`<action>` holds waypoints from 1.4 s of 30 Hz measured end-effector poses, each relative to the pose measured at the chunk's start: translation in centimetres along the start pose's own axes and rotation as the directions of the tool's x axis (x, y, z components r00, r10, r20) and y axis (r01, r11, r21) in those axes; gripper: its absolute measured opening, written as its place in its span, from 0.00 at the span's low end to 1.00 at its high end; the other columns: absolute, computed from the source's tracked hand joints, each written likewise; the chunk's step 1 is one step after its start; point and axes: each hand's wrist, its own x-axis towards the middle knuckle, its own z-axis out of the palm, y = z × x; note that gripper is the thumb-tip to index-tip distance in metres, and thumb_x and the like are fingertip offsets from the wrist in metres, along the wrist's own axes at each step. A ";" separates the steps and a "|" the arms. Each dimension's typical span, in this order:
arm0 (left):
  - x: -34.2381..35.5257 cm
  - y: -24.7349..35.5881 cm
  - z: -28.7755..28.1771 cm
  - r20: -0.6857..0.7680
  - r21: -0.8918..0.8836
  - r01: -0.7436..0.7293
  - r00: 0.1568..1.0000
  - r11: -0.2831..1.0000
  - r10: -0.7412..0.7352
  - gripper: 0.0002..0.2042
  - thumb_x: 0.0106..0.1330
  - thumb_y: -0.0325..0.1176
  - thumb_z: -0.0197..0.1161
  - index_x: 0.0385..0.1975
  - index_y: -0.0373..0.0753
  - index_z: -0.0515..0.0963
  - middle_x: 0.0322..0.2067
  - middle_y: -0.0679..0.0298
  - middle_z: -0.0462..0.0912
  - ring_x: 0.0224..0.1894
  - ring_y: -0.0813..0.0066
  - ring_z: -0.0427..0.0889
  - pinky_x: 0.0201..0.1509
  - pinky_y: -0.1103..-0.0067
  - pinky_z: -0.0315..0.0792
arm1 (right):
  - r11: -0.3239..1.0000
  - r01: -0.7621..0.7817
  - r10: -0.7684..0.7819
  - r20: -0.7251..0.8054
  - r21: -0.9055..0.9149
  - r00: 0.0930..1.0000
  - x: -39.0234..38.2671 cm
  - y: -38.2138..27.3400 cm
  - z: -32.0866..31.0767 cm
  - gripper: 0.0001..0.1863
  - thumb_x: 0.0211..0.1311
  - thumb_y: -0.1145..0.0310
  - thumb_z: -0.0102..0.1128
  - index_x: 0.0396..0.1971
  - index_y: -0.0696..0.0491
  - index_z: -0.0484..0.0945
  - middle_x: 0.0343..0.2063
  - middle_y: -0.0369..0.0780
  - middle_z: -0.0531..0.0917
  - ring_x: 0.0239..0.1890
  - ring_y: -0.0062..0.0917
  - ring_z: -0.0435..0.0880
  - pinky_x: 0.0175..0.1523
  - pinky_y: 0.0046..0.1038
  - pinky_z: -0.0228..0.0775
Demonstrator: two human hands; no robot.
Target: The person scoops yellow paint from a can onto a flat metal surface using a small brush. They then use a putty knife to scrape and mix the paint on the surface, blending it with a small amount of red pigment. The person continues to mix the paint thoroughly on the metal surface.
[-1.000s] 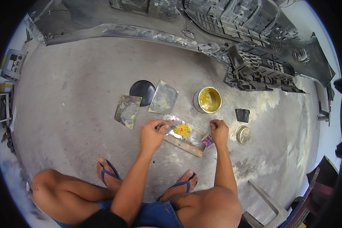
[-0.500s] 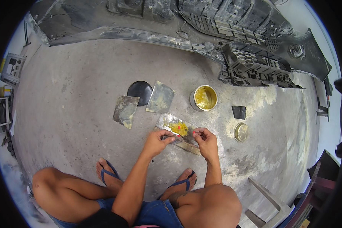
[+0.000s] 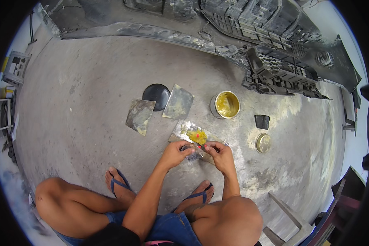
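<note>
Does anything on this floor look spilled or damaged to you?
Yes. Pale, yellowish patches mark the gray floor right of the can; they look like stains, though I can't tell from what. The big dark panel at the top looks scuffed and dirty.

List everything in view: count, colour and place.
Board: one, grey, brown edge, floor ahead
Paste: one patch, yellow, on board
Red dabs: several, red, at paste
Clear plastic: one, transparent, board's near edge
Open can: one, silvery, yellow inside, beyond board
Plates: two, stained grey, left of can
Disc: one, black, beside plates
Scrap: one, black, right of can
Shallow tin: one, yellowish, near scrap
Panels: several, dark grey, far side
Crate: one, grey, far left
Frame: one, grey, lower right
Sandals: two, blue, lower middle
Shorts: one, blue, bottom
Legs: two, bare, bottom
Left grip: one, bare, holding plastic
Right grip: one, bare, near dabs
</note>
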 end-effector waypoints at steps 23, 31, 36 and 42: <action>2.9 -1.8 0.9 -0.266 -0.020 0.041 0.963 0.999 -0.044 0.12 0.65 0.29 0.73 0.45 0.30 0.85 0.35 0.59 0.90 0.33 0.78 0.86 0.39 0.79 0.77 | 0.999 -0.014 0.021 -0.175 0.043 0.984 0.4 3.2 0.0 0.10 0.67 0.71 0.68 0.44 0.59 0.86 0.32 0.34 0.87 0.33 0.16 0.79 0.42 0.21 0.73; 2.8 -0.7 1.0 -0.312 0.124 0.142 0.945 0.982 -0.097 0.11 0.63 0.32 0.74 0.41 0.31 0.87 0.32 0.60 0.90 0.31 0.77 0.85 0.37 0.76 0.76 | 0.996 -0.043 0.056 -0.182 0.073 0.982 0.4 4.0 0.1 0.10 0.67 0.71 0.67 0.44 0.60 0.86 0.32 0.34 0.87 0.32 0.15 0.80 0.42 0.20 0.73; 3.2 -0.5 1.3 -0.341 0.219 0.126 0.939 0.967 -0.045 0.11 0.63 0.33 0.75 0.39 0.32 0.88 0.30 0.59 0.90 0.30 0.75 0.85 0.36 0.75 0.76 | 0.997 -0.038 0.050 -0.171 0.072 0.984 0.5 3.7 -0.1 0.10 0.67 0.71 0.67 0.44 0.60 0.86 0.31 0.34 0.87 0.32 0.15 0.80 0.41 0.20 0.73; 3.4 -0.6 1.4 -0.371 0.258 0.157 0.927 0.953 -0.053 0.11 0.61 0.34 0.75 0.38 0.32 0.88 0.29 0.58 0.90 0.29 0.73 0.86 0.35 0.74 0.76 | 0.994 -0.048 0.064 -0.169 0.093 0.984 0.7 3.4 -0.2 0.10 0.67 0.71 0.68 0.43 0.60 0.86 0.31 0.33 0.86 0.32 0.14 0.80 0.42 0.20 0.73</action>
